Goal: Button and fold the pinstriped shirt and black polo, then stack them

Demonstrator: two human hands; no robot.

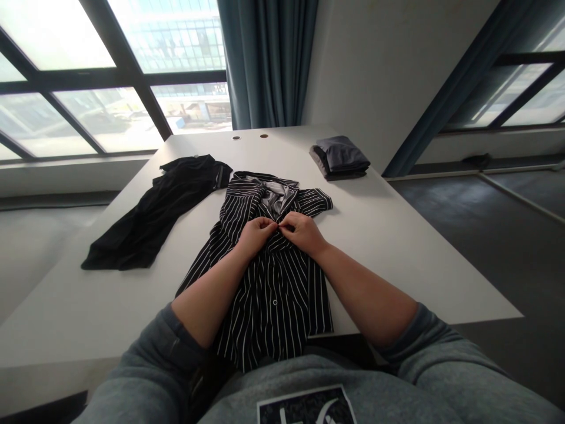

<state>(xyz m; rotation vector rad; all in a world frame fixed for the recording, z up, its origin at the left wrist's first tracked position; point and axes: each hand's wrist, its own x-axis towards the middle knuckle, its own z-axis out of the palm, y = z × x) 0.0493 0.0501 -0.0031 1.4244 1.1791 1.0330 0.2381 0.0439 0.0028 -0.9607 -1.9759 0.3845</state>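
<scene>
Pinching the striped shirt (282, 294) up near the collar (251, 187), your left hand (256, 235) and right hand (302, 232) almost meet; can't tell what's between the fingers (267, 222). Soft, light cloth, so grab the button strip (274, 302). White table (397, 253) holds it flat, black garment (154, 212) left, folded gray clothes (339, 156) beyond.

Widest free path: bare white counter (410, 259) right of the black-and-white pinstriped cotton shirt (276, 306), open from the right hand (302, 232) to the counter's right edge. Left hand (256, 235) gets a narrower lane between shirt and crumpled black cloth garment (154, 218), pinching to almost nothing at the collar, where the garment lies just beside it. Folded dark grey fabric stack (339, 156) blocks the far right. No pass between the hands: nearly touching.
</scene>
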